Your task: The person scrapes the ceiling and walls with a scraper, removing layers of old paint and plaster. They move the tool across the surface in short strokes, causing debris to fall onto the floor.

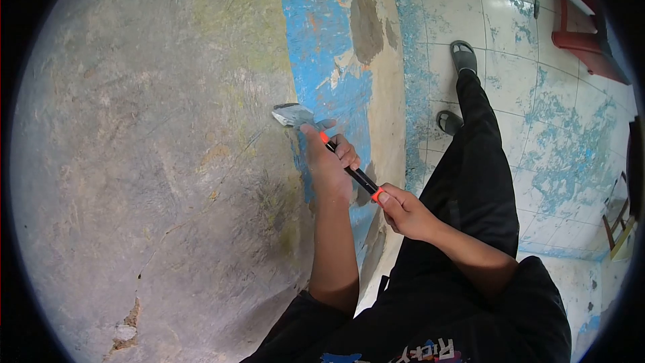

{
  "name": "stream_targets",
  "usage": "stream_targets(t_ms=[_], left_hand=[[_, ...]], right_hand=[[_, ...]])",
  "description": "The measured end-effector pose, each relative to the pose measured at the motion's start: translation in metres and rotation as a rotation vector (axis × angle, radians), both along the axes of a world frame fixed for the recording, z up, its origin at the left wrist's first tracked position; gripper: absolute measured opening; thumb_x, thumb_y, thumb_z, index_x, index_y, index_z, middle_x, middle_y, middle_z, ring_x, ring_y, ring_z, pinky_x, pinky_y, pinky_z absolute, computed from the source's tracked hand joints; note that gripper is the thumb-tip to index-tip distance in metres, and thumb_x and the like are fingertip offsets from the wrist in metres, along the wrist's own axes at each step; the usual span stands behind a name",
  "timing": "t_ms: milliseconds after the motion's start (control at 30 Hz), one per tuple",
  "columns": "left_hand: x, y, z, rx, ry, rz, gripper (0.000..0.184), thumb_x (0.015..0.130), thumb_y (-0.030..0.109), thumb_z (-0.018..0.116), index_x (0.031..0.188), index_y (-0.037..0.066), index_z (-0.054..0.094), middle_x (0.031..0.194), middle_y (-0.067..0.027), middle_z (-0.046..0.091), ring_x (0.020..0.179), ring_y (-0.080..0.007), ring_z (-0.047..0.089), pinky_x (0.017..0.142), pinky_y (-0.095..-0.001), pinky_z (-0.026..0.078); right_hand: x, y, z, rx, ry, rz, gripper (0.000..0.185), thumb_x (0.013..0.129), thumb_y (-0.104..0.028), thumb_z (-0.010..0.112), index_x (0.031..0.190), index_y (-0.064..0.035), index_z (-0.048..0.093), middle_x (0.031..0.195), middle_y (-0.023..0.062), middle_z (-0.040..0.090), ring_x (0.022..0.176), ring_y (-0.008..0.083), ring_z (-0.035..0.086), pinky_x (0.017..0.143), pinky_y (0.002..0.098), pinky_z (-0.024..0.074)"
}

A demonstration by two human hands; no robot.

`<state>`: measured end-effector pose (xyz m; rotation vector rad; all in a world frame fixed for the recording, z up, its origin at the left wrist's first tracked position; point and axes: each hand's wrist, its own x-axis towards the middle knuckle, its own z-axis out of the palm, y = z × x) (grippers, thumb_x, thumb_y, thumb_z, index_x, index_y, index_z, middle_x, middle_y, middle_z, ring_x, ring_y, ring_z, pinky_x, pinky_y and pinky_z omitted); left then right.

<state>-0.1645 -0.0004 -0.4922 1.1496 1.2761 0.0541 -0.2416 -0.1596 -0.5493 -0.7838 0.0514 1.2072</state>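
Observation:
A paint scraper with a black and orange handle slants across the middle of the view, both hands on it. My left hand is closed round the handle close to the blade, thumb pointing along it. At the orange butt end, my right hand grips the handle. The whitish, smeared blade lies at the wall, where bare grey plaster borders a band of blue paint. Whether the blade's edge touches the plaster I cannot tell.
Blue paint flakes litter the white tiled floor, thickest along the wall's foot and at the right. My feet in grey sandals stand beside the wall. A red plastic stool is at the upper right.

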Motion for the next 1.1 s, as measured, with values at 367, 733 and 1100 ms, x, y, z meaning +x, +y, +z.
stream_targets(t_ms=[367, 733, 1100], left_hand=[[0.003, -0.003, -0.001, -0.020, -0.054, 0.036, 0.054, 0.102, 0.062, 0.033, 0.107, 0.012, 0.052, 0.056, 0.0040, 0.027, 0.046, -0.0091, 0.027, 0.048, -0.0278, 0.027], [0.003, -0.005, -0.007, -0.012, -0.117, 0.047, 0.053, 0.102, 0.061, 0.035, 0.106, 0.011, 0.053, 0.056, 0.0044, 0.028, 0.045, -0.0081, 0.026, 0.046, -0.0268, 0.025], [0.003, -0.002, -0.004, -0.028, -0.109, 0.052, 0.052, 0.103, 0.060, 0.036, 0.106, 0.011, 0.053, 0.055, 0.0041, 0.029, 0.044, -0.0080, 0.027, 0.045, -0.0265, 0.026]], right_hand=[[0.017, -0.008, 0.004, -0.042, 0.082, 0.101, 0.028, 0.108, -0.031, 0.042, 0.103, -0.0068, 0.055, 0.067, -0.0047, 0.040, 0.059, 0.0053, 0.042, 0.056, 0.0239, 0.0373], [0.020, -0.011, 0.000, -0.048, 0.065, 0.124, 0.028, 0.108, -0.031, 0.042, 0.105, -0.0065, 0.056, 0.070, -0.0046, 0.038, 0.062, 0.0046, 0.038, 0.057, 0.0237, 0.0357], [0.015, -0.006, 0.003, -0.069, 0.040, 0.078, 0.029, 0.108, -0.032, 0.041, 0.102, -0.0065, 0.055, 0.066, -0.0038, 0.041, 0.057, 0.0052, 0.040, 0.053, 0.0233, 0.0359]])
